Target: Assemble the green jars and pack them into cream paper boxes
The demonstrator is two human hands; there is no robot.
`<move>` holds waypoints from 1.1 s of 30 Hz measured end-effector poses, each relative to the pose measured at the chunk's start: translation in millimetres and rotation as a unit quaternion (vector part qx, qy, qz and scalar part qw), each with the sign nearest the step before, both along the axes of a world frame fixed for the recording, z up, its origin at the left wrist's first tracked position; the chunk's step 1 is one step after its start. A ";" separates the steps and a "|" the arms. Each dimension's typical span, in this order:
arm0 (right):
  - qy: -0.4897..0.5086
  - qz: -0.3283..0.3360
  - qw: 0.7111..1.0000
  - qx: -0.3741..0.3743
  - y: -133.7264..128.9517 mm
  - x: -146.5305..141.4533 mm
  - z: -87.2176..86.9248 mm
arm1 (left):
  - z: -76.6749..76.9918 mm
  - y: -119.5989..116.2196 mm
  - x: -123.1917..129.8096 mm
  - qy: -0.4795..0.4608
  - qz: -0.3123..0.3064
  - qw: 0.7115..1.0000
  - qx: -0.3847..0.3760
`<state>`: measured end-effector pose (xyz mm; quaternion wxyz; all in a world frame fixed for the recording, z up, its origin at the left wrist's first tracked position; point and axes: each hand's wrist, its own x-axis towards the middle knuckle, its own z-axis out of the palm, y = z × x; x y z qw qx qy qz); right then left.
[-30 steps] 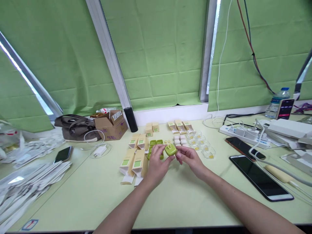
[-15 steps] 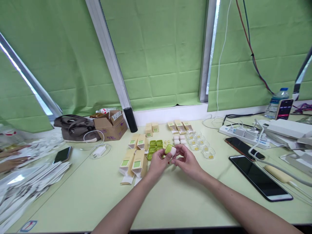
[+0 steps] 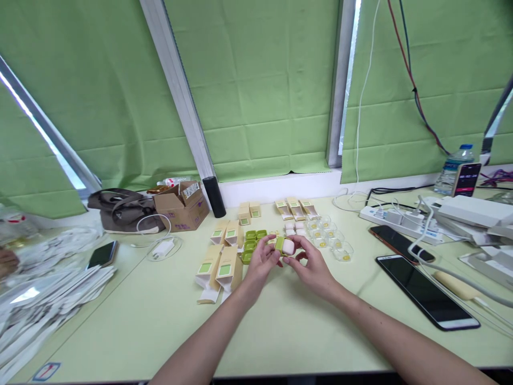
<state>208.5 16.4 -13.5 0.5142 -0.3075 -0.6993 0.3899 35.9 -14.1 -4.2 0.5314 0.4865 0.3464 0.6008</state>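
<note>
A small green-and-white case (image 3: 284, 246) is held between both hands over the middle of the table. My left hand (image 3: 260, 260) grips its green end, on the left. The white end is between the fingers of my right hand (image 3: 310, 263). Just behind my left hand lie several green trays (image 3: 250, 245). Small white blocks (image 3: 294, 227) sit behind the case, beside clear plastic cups (image 3: 329, 235) with yellow spots. Open beige boxes (image 3: 230, 267) with green squares lie left of my left hand.
On the left are a grey bag (image 3: 126, 211), a cardboard box (image 3: 182, 206), a black cylinder (image 3: 214, 197), stacked white bags (image 3: 60, 294) and another person's hand (image 3: 8, 262). Phones (image 3: 427, 291), a power strip (image 3: 401, 220) and cables lie on the right.
The case has turned and come slightly lower and to the right, its white end now pointing right. The other person's hands have drawn back to the left edge.
</note>
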 end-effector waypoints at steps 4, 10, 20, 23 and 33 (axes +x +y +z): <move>0.006 0.006 1.000 -0.028 0.6 -1.8 -1.0 | 4.5 -0.9 -3.5 -0.023 -0.031 0.999 0.024; -0.002 0.004 1.000 -0.024 -0.2 2.7 6.2 | 4.6 -0.8 -1.5 -0.086 -0.032 0.996 -0.006; -0.610 -0.205 0.762 0.069 3.9 69.0 55.2 | 2.5 3.4 -7.5 -0.109 0.016 0.994 -0.004; -0.638 -0.231 0.735 0.027 14.6 98.2 57.0 | 3.9 1.9 -6.3 -0.109 0.015 0.994 -0.006; -0.663 -0.188 0.724 -0.027 23.1 110.6 49.9 | 4.4 2.6 -7.3 -0.110 0.013 0.994 -0.001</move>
